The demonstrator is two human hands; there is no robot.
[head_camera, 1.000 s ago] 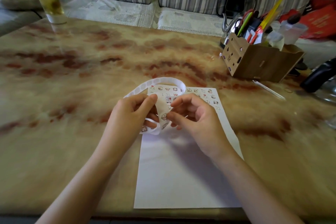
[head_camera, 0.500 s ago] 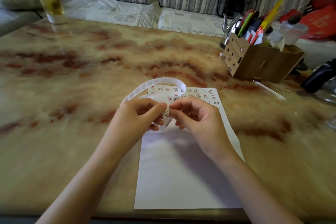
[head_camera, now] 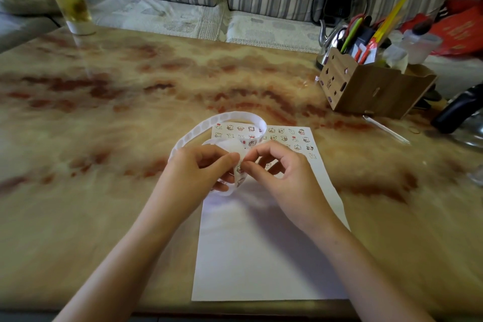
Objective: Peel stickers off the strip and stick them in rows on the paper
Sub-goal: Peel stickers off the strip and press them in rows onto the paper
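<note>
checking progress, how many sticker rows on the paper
4: row one at paper's far edge, row two, row three nearer, row four partly behind right hand; more may be hidden.

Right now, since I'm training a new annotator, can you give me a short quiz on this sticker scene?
1. True or false: the stickers sit in rows at the far end of the paper, and its near half is bare.
2. The left hand and right hand both pinch: A a pen; B the strip; C a glass.
3. Fill in: the wooden box stands at the far ___ of the table, as the person sees it.
Key: 1 true; 2 B; 3 right.
</note>
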